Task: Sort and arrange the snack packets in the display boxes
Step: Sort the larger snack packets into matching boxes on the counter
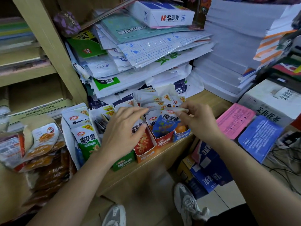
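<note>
In the red box [163, 141], our right hand [195, 121] pinches the light, floppy, probably slippery blue packet [164, 126] by its top seam; our left hand [123, 132] rests flat, fingers relaxed, on neighbouring packets [144, 141].

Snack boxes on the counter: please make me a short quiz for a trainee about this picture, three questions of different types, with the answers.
1. True or false: the fingers of the right hand pinch the top edge of the blue packet.
2. In which box does the blue packet stand? A the blue box; B the red box; C the orange box.
3. Short answer: of the four coloured boxes in the row, what colour is the one at the left end?
Key: 1 true; 2 B; 3 green, the green box.
</note>
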